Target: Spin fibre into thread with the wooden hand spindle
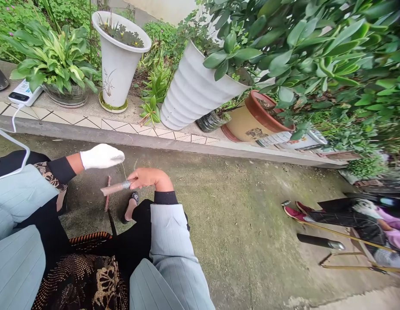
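Note:
My left hand (101, 156) wears a white glove and is closed, pinching a thin thread (123, 171) that runs down to a spool. My bare right hand (147, 178) is closed on the end of a slim rod-like spool (116, 187) wound with grey thread, held level in front of my knees. A reddish stick (107, 193) lies on the ground just beneath it. My feet in dark sandals (131, 206) rest on the concrete below the hands.
A tiled kerb (122, 127) carries white planters (117, 64), a brown pot (251, 118) and leafy plants. A white device (23, 92) with a cable sits at left. Another person's red shoes (293, 209), a black tube (319, 242) and a metal frame are at right.

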Demonstrator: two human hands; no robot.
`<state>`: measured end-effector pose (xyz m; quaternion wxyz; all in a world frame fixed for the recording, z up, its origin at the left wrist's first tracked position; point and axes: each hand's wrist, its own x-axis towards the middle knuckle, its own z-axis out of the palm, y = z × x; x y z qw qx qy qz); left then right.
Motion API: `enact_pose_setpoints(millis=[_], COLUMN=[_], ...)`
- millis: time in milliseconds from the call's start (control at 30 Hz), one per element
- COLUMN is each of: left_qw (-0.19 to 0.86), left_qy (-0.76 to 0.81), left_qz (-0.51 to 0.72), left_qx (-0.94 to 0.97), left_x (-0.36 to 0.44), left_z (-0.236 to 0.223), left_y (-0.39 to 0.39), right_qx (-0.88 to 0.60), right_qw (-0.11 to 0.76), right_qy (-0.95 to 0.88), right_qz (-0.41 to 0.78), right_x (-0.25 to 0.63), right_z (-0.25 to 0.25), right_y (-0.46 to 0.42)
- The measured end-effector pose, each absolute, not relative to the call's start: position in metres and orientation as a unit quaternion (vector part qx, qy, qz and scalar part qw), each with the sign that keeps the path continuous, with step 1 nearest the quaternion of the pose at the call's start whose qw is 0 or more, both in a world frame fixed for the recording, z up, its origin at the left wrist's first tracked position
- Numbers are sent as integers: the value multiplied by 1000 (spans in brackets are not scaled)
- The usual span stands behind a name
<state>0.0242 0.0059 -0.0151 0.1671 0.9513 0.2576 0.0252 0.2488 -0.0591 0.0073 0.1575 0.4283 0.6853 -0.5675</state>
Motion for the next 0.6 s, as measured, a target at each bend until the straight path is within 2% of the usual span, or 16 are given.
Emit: enact_pose_setpoints(millis=[67,167,300,400,500,600], left_qw=[236,356,528,588,599,566], left_qy=[259,271,253,241,236,215], left_qz=[45,73,108,110,84,62], left_qx=[935,892,804,764,760,793], left_x=[24,27,35,40,40,36], left_z=[-13,-13,-25,-35,-35,-26], left_y=[11,13,6,0,-1,0], right_qx=[389,439,471,501,544,655], right_qw=[27,-130,-253,-338,-392,-335], right_qy=[692,672,612,551,514,518], right_qz=[-608,-582,-583,-575,-535,-436], right_x=[262,278,278,272,271,273], right_z=[16,26,26,20,12,6], right_y=[-63,-69,-72,-70,-63,-55])
